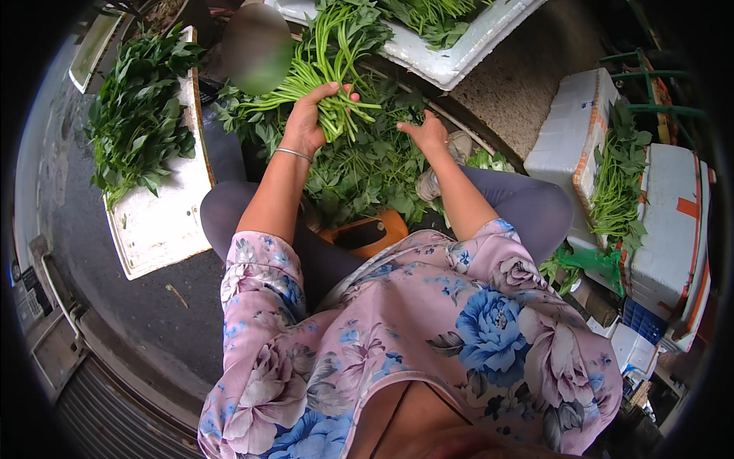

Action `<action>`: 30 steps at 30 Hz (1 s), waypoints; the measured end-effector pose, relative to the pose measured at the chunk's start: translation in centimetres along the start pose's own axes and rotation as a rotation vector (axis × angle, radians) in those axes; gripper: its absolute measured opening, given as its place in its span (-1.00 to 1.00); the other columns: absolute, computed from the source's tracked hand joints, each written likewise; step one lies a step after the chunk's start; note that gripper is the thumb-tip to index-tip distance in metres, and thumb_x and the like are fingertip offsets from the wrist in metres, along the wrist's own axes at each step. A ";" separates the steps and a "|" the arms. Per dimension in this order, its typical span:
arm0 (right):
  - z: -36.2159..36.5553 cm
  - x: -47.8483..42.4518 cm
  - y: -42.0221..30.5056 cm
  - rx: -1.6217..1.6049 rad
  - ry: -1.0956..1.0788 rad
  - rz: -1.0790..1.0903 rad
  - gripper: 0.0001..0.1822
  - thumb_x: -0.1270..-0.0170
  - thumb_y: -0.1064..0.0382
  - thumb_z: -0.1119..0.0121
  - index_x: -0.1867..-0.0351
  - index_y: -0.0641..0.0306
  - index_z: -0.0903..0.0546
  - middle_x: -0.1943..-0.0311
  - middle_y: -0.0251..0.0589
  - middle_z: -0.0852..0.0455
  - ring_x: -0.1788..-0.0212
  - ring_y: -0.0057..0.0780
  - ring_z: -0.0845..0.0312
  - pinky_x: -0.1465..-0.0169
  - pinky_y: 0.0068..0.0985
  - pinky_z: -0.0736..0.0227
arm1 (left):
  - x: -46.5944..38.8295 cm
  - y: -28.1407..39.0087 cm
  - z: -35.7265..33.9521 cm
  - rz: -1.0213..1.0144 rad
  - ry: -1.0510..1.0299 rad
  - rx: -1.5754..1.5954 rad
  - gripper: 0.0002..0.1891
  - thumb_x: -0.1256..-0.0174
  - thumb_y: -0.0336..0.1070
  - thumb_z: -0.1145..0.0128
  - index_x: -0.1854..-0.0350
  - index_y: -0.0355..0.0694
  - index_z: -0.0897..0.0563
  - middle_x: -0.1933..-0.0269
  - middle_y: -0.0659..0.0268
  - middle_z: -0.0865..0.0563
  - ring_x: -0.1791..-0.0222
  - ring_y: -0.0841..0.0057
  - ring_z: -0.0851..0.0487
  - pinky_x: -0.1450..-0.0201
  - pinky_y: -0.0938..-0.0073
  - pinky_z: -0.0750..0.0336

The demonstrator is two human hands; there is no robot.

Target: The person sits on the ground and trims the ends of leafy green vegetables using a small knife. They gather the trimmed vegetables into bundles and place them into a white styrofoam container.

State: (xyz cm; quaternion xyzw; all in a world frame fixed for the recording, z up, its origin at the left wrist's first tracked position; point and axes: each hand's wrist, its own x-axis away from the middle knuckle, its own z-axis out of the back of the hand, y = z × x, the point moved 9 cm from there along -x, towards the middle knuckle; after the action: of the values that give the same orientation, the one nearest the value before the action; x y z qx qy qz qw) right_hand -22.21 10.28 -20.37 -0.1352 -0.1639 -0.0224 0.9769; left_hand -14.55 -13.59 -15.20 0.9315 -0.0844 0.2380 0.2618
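My left hand (312, 117) grips a thick bunch of green leafy-vegetable stems (338, 63), their cut ends fanning out towards the right and their leaves at the far side. To its right my right hand (427, 133) is raised over the pile, thumb and fingers apart, with nothing in it. Beneath both hands lies a loose heap of leafy greens (367, 172) between my legs. An orange plastic handle or rim (390, 232) shows at the near edge of the heap. A blurred oval hides part of the view left of the bunch.
At left, a bundle of greens (143, 109) rests on a white foam board or lid (166, 229). A white foam box (441, 63) with greens stands at the top. On the right are foam boxes (665, 224), more greens (616, 183) and a green plastic rack (654, 107).
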 end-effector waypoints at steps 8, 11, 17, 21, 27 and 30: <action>0.8 -1.9 -12.6 -0.621 -0.025 0.463 -0.26 0.09 -0.04 -0.37 -0.13 0.30 -0.45 0.03 -0.06 -0.61 0.16 -0.31 -0.61 0.08 -0.45 -0.45 | 0.6 -0.3 -1.8 -0.012 0.006 -0.029 -0.76 -0.22 -0.33 -0.14 0.16 -0.40 -0.55 0.23 0.17 -0.67 0.29 0.43 -0.67 0.27 0.50 -0.60; -0.6 -2.2 -14.1 -1.008 -0.336 0.356 -0.60 -0.06 0.19 -0.33 0.10 0.36 -0.60 0.24 -0.22 -0.69 0.33 -0.58 -0.56 0.21 -0.58 -0.44 | 0.3 -0.2 -1.6 -0.001 -0.015 -0.062 -0.75 -0.21 -0.31 -0.15 0.16 -0.39 -0.56 0.26 0.16 -0.68 0.34 0.46 -0.66 0.27 0.49 -0.60; 3.8 1.7 -12.3 -1.296 -0.301 0.185 -0.76 -0.26 0.13 -0.18 0.21 0.26 -0.59 0.56 -0.55 -0.49 0.68 -0.84 -0.16 0.67 -0.76 0.00 | 0.6 0.2 -0.5 -0.079 0.093 -0.161 -0.79 -0.15 -0.38 -0.21 0.22 -0.39 -0.59 0.33 0.18 -0.68 0.37 0.44 -0.66 0.27 0.48 -0.59; 6.8 3.4 -14.5 -1.097 -0.131 0.393 -0.62 -0.18 0.00 -0.26 0.26 0.34 -0.60 0.55 -0.52 -0.47 0.54 -0.80 -0.25 0.50 -0.73 -0.18 | 1.5 1.5 -2.5 -0.393 0.095 -0.423 -0.64 0.03 -0.58 -0.30 0.12 -0.32 -0.57 0.22 0.28 -0.67 0.25 0.53 -0.63 0.14 0.53 -0.51; 8.7 4.2 -15.5 -1.195 -0.169 0.498 -0.64 -0.18 0.00 -0.25 0.32 0.33 -0.62 0.51 -0.51 -0.55 0.53 -0.67 -0.35 0.43 -0.62 -0.29 | 2.6 1.8 -5.2 -0.419 -0.124 -0.470 -0.52 0.07 -0.59 -0.30 0.00 -0.28 -0.52 0.08 0.32 -0.63 0.15 0.53 -0.60 0.04 0.53 -0.47; 8.4 5.1 -15.0 -1.255 -0.394 0.367 -0.67 -0.24 0.00 -0.19 0.34 0.29 -0.61 0.53 -0.53 -0.52 0.55 -0.70 -0.29 0.44 -0.62 -0.26 | 3.7 1.4 -6.5 -0.337 -0.270 -0.340 -0.47 0.06 -0.58 -0.29 -0.06 -0.28 -0.48 0.06 0.32 -0.61 0.16 0.49 -0.61 0.05 0.52 -0.49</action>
State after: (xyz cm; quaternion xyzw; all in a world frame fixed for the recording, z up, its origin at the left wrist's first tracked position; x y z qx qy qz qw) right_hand -21.31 -1.89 -7.19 -0.7030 -0.2693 0.0779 0.6536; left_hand -14.30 -11.52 -7.88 0.8983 -0.0013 0.0472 0.4368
